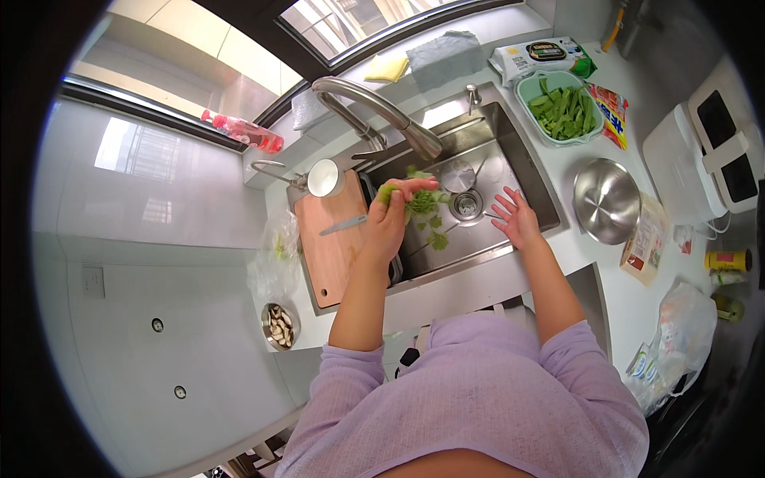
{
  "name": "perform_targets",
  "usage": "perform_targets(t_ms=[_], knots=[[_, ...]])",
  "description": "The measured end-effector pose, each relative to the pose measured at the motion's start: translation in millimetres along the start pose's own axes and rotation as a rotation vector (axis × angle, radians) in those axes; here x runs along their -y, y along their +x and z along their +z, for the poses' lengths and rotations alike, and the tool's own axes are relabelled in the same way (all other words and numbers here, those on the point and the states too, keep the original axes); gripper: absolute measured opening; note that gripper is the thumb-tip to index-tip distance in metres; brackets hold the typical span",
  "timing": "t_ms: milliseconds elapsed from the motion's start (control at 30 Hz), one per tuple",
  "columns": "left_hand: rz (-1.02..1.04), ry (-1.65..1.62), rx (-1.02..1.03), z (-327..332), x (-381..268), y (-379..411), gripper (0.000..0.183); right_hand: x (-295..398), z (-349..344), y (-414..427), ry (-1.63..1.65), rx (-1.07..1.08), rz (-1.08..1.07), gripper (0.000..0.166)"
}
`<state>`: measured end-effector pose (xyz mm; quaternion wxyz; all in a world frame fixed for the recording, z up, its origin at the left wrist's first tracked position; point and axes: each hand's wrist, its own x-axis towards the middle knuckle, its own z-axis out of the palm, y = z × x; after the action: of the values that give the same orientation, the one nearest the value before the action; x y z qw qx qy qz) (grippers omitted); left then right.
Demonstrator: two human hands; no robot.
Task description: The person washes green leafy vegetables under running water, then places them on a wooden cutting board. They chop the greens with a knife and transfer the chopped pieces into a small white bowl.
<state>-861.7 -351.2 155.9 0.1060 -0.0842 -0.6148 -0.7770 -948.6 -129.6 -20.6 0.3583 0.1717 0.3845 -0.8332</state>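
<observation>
A bunch of leafy green herbs, probably cilantro, is gripped in my left hand above the left side of the steel sink. Its leaves hang to the right of my fingers. My right hand is over the sink's right side, palm up, fingers spread, holding nothing. Between the hands the drain shows in the sink floor. Left of the sink, a wooden cutting board carries a knife, whose handle end is hidden behind my left hand. The pull-down faucet arches over the sink's back.
A white cup stands at the board's back edge. A bowl of sliced mushrooms and a plastic bag lie to the left. On the right are a green basket of cut vegetables, a steel bowl and a white appliance.
</observation>
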Motion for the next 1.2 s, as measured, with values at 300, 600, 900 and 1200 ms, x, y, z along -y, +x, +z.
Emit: perform_targets(t_ms=[300, 600, 900, 1200], knots=[[-0.258, 0.919, 0.084, -40, 110, -33, 0.029, -9, -8, -6, -0.110, 0.002, -0.031, 0.047], [-0.341, 1.002, 0.052, -42, 90, -43, 0.020, -12, -10, -15, -0.232, 0.020, -0.005, 0.042], [0.089, 0.507, -0.088, -21, 18, -10, 0.017, -7, -6, -24, -0.322, 0.051, -0.054, 0.041], [0.042, 1.173, -0.084, -21, 66, -27, 0.020, -1, -14, -28, -0.330, 0.058, -0.054, 0.036]])
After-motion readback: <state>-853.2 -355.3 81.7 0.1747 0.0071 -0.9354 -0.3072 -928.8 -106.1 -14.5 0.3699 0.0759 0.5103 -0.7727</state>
